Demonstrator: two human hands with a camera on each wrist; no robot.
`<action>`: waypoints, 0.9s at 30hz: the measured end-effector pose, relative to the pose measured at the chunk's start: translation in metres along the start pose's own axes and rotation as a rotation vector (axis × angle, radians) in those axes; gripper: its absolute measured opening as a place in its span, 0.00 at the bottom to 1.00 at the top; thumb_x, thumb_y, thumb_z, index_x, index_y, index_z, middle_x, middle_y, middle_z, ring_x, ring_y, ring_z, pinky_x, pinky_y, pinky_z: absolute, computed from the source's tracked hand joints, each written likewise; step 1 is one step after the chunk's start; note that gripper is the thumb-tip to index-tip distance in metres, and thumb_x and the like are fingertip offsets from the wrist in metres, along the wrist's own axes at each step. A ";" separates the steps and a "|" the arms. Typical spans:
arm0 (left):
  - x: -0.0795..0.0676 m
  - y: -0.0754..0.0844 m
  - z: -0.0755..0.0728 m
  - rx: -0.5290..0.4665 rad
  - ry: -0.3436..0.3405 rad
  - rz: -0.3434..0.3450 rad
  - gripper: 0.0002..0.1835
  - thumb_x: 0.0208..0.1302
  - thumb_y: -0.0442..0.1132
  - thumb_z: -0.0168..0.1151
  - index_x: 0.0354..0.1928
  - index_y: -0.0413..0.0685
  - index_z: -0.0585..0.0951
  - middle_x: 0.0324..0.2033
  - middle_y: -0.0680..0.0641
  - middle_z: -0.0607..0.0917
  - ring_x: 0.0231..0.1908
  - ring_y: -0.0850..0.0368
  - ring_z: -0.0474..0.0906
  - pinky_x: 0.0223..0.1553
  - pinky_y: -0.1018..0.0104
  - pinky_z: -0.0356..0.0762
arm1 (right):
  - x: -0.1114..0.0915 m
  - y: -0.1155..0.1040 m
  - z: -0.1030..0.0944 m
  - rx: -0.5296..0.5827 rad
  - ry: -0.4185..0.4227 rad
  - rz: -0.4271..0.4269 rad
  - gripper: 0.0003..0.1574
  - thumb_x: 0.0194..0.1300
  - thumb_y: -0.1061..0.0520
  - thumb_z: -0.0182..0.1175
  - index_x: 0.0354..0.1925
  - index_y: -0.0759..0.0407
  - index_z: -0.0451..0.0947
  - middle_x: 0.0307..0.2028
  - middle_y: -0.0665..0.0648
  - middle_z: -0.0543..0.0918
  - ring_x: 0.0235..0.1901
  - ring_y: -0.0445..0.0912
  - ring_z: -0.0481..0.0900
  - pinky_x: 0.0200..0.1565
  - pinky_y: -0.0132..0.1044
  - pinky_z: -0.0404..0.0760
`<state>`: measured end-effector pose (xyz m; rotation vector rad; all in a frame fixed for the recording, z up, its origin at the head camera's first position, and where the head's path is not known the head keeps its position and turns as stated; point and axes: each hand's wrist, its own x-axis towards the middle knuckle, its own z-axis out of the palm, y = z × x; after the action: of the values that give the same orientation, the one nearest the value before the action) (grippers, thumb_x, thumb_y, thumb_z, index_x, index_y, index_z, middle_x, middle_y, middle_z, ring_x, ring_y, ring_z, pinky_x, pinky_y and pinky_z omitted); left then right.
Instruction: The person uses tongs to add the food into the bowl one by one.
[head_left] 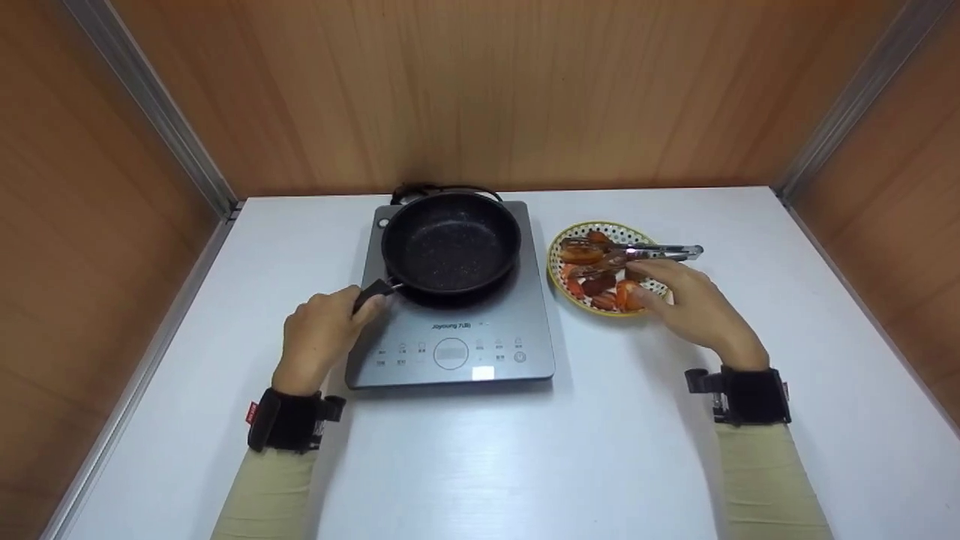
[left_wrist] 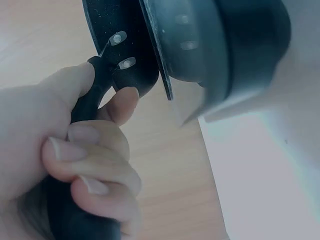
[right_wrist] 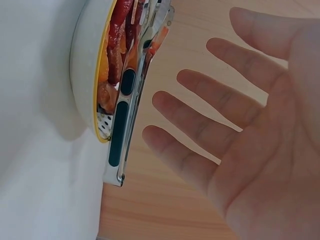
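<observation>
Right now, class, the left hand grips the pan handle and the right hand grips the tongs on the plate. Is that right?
No: the right hand grips nothing; the right wrist view shows its fingers outstretched, apart from the tongs. The left hand grips the pan handle, and the tongs rest on the plate.

We see a booth-like cooking station: wood-grain panels (head_left: pixel 480 90) across the top, metal strips (head_left: pixel 152 97) at upper left and right, a hob (head_left: pixel 517 319) mid-frame on a worktop (head_left: pixel 480 465).

The pan (head_left: pixel 450 247) sits on the cooktop (head_left: pixel 514 315), left of the plate (head_left: pixel 624 233) with tongs (head_left: pixel 664 249) across its food (head_left: pixel 600 283).
</observation>
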<state>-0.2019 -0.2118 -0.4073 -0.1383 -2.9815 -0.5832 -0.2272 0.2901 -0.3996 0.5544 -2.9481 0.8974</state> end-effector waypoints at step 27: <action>-0.002 0.004 -0.004 -0.070 -0.126 -0.064 0.24 0.83 0.56 0.52 0.30 0.48 0.73 0.25 0.46 0.75 0.28 0.47 0.74 0.26 0.58 0.65 | 0.022 0.024 -0.019 -0.209 0.125 -0.032 0.39 0.74 0.56 0.65 0.78 0.52 0.67 0.73 0.70 0.70 0.73 0.70 0.64 0.69 0.73 0.57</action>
<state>-0.1996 -0.2099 -0.4021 -0.0888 -3.0978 -0.7125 -0.2578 0.3112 -0.3943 0.5128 -2.8628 0.5879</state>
